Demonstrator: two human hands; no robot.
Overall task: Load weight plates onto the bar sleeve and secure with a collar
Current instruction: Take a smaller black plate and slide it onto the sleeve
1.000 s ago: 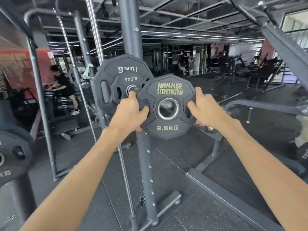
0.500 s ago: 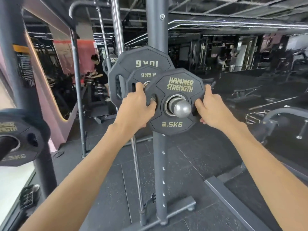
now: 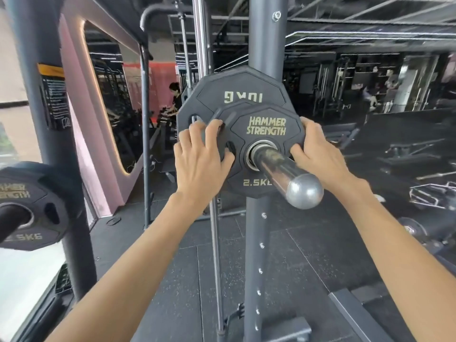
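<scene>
Black rubber 2.5 kg plate, half a second ago barely on the tip, now sits far along the steel bar sleeve near the 10 kg plate, left hand and right hand gripping its rim; collar comes next.

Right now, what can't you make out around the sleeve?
- Head view: whether the front 2.5 kg plate sits flush; its own face hides the gap.
- The plate behind it: only an edge shows.
- Left hand fingers curl behind the rim.
- No collar in frame.
</scene>
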